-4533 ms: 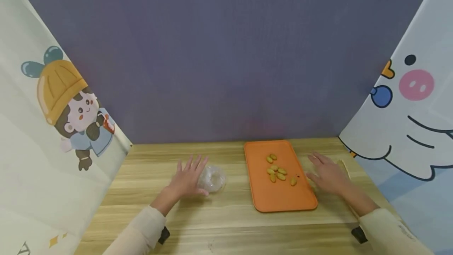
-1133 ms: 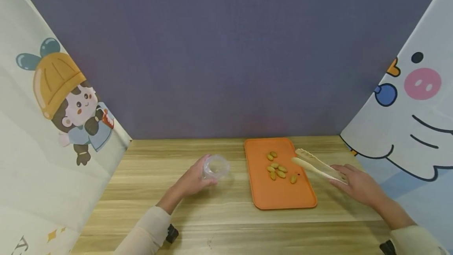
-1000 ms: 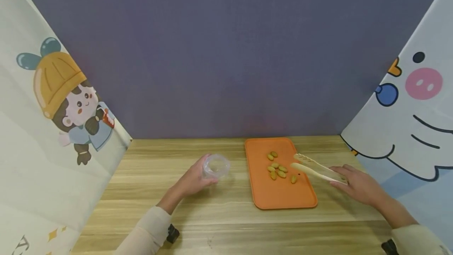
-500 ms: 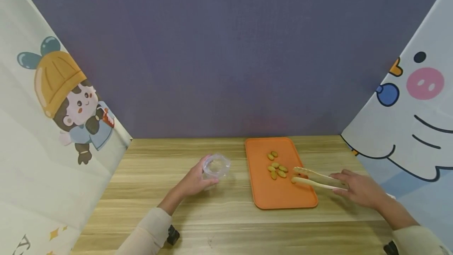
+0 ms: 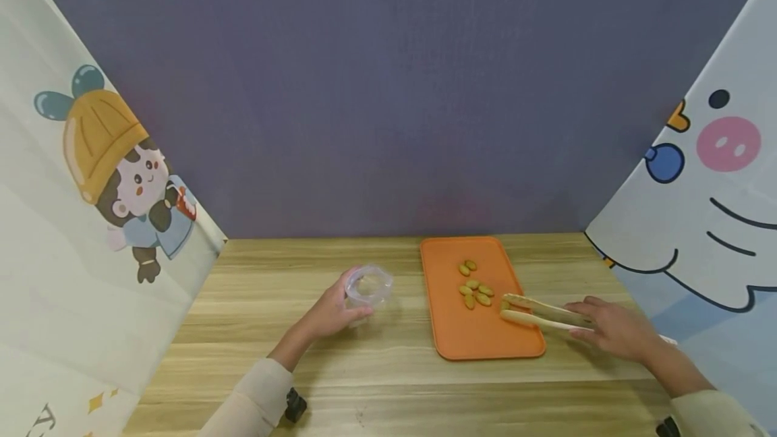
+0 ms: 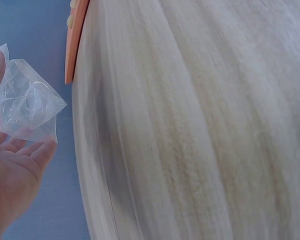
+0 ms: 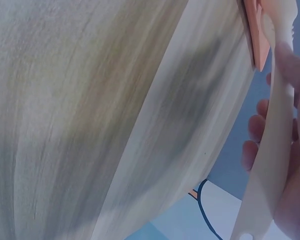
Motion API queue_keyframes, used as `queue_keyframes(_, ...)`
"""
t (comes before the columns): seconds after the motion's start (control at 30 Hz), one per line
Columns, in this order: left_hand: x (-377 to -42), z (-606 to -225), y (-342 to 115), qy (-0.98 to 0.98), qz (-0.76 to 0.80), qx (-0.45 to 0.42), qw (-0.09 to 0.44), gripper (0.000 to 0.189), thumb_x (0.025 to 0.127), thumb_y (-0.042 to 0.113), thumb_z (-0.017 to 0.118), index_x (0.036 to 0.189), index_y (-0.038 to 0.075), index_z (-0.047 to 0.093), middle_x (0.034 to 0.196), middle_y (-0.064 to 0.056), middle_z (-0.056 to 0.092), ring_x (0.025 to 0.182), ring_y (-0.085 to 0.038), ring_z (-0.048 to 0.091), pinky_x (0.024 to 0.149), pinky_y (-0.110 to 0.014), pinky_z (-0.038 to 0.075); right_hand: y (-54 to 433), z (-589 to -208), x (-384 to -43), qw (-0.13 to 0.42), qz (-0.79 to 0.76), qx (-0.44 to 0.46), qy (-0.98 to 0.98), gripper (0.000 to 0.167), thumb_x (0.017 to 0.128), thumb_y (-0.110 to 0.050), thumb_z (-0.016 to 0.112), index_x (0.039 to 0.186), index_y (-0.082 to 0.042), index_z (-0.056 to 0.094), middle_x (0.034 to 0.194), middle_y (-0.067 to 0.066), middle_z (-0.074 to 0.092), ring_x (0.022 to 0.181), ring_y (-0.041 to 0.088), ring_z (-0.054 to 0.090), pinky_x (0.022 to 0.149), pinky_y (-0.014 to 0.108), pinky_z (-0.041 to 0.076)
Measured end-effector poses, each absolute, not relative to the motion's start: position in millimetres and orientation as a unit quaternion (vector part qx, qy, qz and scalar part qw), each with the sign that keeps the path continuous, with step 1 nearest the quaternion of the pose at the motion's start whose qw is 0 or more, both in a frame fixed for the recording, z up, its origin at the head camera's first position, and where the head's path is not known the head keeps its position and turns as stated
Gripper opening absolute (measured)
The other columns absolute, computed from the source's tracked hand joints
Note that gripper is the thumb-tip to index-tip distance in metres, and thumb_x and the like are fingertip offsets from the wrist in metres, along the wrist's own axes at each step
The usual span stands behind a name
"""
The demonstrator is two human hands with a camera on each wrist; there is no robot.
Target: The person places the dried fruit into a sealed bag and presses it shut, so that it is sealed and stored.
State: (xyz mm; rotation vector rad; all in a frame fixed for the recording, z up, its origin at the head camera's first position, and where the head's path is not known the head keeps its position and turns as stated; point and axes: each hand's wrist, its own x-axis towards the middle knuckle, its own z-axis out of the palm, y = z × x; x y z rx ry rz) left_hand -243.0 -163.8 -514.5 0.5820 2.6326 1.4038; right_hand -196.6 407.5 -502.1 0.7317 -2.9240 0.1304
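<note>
My left hand point(image 5: 332, 309) grips a clear plastic bag point(image 5: 376, 295), whose round mouth faces up over the table. In the left wrist view the thumb and fingers curve round the bag point(image 6: 30, 100), which looks crinkled and see-through. My right hand point(image 5: 619, 330) holds cream-coloured tongs point(image 5: 543, 322) by their arms, with the tips over the right side of an orange tray point(image 5: 467, 342). Between the tips sits one small yellow-brown oval piece point(image 5: 505, 305), partly hidden. Several like pieces point(image 5: 483, 299) lie left of the tips. The right wrist view shows the tongs' handle point(image 7: 272, 150) close up.
The wood-grain table point(image 5: 388, 369) ends at a dark blue-grey cloth wall point(image 5: 388, 120). Printed white cloths stand on the left point(image 5: 36, 255) and right point(image 5: 728, 235). A gap of table lies between bag and tray.
My right hand has picked up the tongs and brought their tips down around the lone piece, drawing them closer together. My left hand went from lying flat to holding the bag, mouth up.
</note>
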Motion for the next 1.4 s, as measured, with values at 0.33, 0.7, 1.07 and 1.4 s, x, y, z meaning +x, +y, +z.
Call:
queue_keyframes(0.33, -242.3, -513.3, -166.0, 0.871, 0.45, 0.195, 0.041, 0.093, 0.087, 0.028, 0.083, 0.159, 0.009, 0.027, 0.148, -0.022, 0.051, 0.12, -0.035, 0.061, 0.098, -0.055, 0.052, 406.4, -501.0, -196.1, 0.061, 0.03, 0.245, -0.967, 0.044, 0.088, -0.043, 0.077, 0.121, -0.013, 0.073, 0.102, -0.001, 0.07, 0.07, 0.008, 0.063, 0.062, 0.035, 0.054)
queue_keyframes(0.7, -242.2, -513.4, -165.5, 0.873, 0.448, 0.19, 0.045, 0.093, 0.087, 0.028, 0.083, 0.159, 0.011, 0.027, 0.149, -0.021, 0.051, 0.117, -0.032, 0.062, 0.097, -0.053, 0.053, 408.7, -503.0, -199.2, 0.102, 0.032, 0.261, -0.96, 0.042, 0.089, -0.037, 0.078, 0.12, -0.008, 0.074, 0.1, 0.001, 0.07, 0.073, 0.009, 0.064, 0.066, 0.037, 0.056)
queue_keyframes(1.07, -244.8, -513.3, -165.3, 0.869, 0.448, 0.203, 0.045, 0.094, 0.087, 0.032, 0.083, 0.159, 0.01, 0.027, 0.148, -0.02, 0.052, 0.116, -0.029, 0.063, 0.096, -0.052, 0.052, 403.6, -493.7, -203.6, 0.11, 0.04, 0.262, -0.958, 0.04, 0.088, -0.034, 0.079, 0.119, -0.009, 0.074, 0.098, 0.0, 0.068, 0.073, 0.01, 0.062, 0.063, 0.036, 0.054)
queue_keyframes(1.4, -246.4, -513.2, -164.5, 0.869, 0.445, 0.211, 0.043, 0.096, 0.087, 0.033, 0.083, 0.159, 0.005, 0.026, 0.148, -0.023, 0.051, 0.117, -0.032, 0.062, 0.097, -0.054, 0.052, 392.8, -485.7, -209.9, 0.121, 0.032, 0.275, -0.953, 0.042, 0.09, -0.038, 0.076, 0.121, -0.01, 0.074, 0.101, 0.002, 0.07, 0.074, 0.011, 0.063, 0.062, 0.034, 0.054)
